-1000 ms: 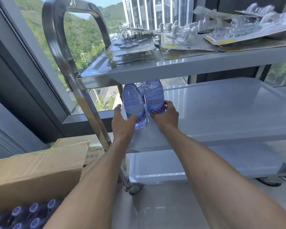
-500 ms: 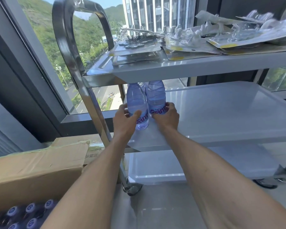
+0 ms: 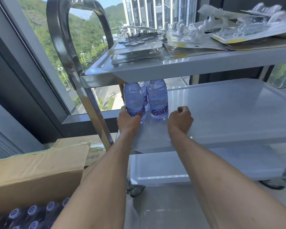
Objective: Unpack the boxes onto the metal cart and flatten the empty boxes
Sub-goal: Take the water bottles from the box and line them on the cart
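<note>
Three clear water bottles stand at the left end of the metal cart's middle shelf [image 3: 221, 116]. My left hand [image 3: 128, 120] grips the front left bottle [image 3: 133, 100] low on its label. The right bottle [image 3: 158, 100] stands free, and a third bottle [image 3: 144, 90] shows partly behind the two. My right hand [image 3: 180, 120] hovers just right of the right bottle with its fingers curled and nothing in them. An open cardboard box [image 3: 36, 176] at the lower left holds several capped bottles [image 3: 35, 212].
The cart's top shelf [image 3: 180, 66] carries several plastic blister packs [image 3: 196, 40]. The cart's curved handle [image 3: 63, 38] rises at the left against a large window. The bottom shelf [image 3: 196, 164] and a caster [image 3: 134, 190] sit above the tiled floor.
My right hand has let go of the right bottle and drawn back to the right, fingers curled. My left hand still holds the left bottle on the shelf.
</note>
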`<state>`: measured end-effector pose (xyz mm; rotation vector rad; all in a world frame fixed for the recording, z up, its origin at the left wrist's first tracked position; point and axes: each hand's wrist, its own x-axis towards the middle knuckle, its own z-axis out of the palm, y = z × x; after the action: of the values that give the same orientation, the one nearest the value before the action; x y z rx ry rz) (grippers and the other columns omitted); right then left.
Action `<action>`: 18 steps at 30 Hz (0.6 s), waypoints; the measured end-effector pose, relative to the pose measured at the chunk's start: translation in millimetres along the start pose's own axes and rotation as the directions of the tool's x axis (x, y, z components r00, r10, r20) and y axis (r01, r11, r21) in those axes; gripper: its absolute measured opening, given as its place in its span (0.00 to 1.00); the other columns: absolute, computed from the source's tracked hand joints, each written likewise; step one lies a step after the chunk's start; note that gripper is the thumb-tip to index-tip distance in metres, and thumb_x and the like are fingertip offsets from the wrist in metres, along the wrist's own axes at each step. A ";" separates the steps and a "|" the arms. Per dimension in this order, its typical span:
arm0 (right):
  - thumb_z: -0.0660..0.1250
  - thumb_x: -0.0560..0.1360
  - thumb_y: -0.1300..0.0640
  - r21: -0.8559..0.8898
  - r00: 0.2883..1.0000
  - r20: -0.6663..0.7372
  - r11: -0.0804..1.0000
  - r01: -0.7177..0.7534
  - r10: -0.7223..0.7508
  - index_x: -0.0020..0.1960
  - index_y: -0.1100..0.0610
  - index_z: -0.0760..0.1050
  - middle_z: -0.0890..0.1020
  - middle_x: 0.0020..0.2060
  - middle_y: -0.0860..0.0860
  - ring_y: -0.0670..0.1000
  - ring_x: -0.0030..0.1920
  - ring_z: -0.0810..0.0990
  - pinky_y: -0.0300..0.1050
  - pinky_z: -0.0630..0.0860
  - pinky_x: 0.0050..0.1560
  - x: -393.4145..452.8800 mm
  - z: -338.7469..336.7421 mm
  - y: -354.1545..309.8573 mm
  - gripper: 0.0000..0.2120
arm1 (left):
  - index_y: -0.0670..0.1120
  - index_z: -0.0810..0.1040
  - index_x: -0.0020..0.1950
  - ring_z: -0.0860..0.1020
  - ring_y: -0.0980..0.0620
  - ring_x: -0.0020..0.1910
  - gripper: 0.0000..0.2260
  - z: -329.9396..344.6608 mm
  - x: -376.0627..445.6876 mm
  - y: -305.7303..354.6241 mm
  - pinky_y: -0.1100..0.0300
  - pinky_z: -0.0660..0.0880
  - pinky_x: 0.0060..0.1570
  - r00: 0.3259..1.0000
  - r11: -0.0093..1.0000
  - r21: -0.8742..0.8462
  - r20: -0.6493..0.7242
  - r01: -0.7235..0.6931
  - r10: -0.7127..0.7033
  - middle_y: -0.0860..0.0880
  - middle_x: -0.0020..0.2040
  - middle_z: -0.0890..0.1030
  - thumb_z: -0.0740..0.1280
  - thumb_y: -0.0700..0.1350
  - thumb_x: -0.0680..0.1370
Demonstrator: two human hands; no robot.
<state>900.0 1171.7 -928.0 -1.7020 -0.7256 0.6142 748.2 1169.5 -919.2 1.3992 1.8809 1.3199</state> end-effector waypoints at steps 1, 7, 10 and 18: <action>0.59 0.77 0.65 -0.013 1.000 0.001 1.000 0.011 -0.011 0.61 0.58 0.76 0.82 0.55 0.56 0.57 0.57 0.78 0.39 0.65 0.46 -0.3 0.7 0.1 0.15 | 0.46 0.74 0.65 0.80 0.43 0.54 0.23 0.5 3.2 -1.0 0.55 0.76 0.53 1.000 1.000 -0.008 0.004 0.009 -0.009 0.44 0.56 0.82 0.74 0.44 0.71; 0.60 0.75 0.65 -0.047 0.998 0.023 0.997 0.062 -0.061 0.60 0.58 0.76 0.83 0.53 0.54 0.55 0.54 0.79 0.40 0.68 0.49 0.4 3.3 3.1 0.15 | 0.46 0.74 0.66 0.79 0.50 0.51 0.23 -4.3 4.7 -7.0 0.71 0.69 0.39 0.996 0.995 -0.088 0.063 -0.049 0.055 0.50 0.54 0.80 0.73 0.41 0.72; 0.60 0.75 0.65 -0.036 0.998 0.032 0.997 0.063 -0.062 0.60 0.58 0.76 0.82 0.53 0.53 0.52 0.47 0.76 0.39 0.67 0.47 0.4 3.3 4.5 0.15 | 0.45 0.76 0.64 0.80 0.49 0.52 0.22 -3.7 4.0 -8.6 0.67 0.72 0.44 0.996 0.992 -0.102 0.048 -0.072 0.077 0.49 0.53 0.81 0.73 0.40 0.71; 0.60 0.75 0.65 -0.082 0.993 0.055 0.991 0.105 -0.101 0.61 0.58 0.75 0.82 0.53 0.54 0.51 0.47 0.75 0.39 0.66 0.46 -3.3 3.3 2.1 0.16 | 0.48 0.75 0.66 0.81 0.48 0.54 0.26 -0.9 6.3 -10.6 0.52 0.79 0.57 0.993 0.985 -0.171 0.110 -0.028 0.047 0.48 0.56 0.81 0.78 0.42 0.70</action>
<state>895.6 1171.0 -930.7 -1.7204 -0.8807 0.5628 740.0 1174.5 -927.0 1.3973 1.6357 1.3534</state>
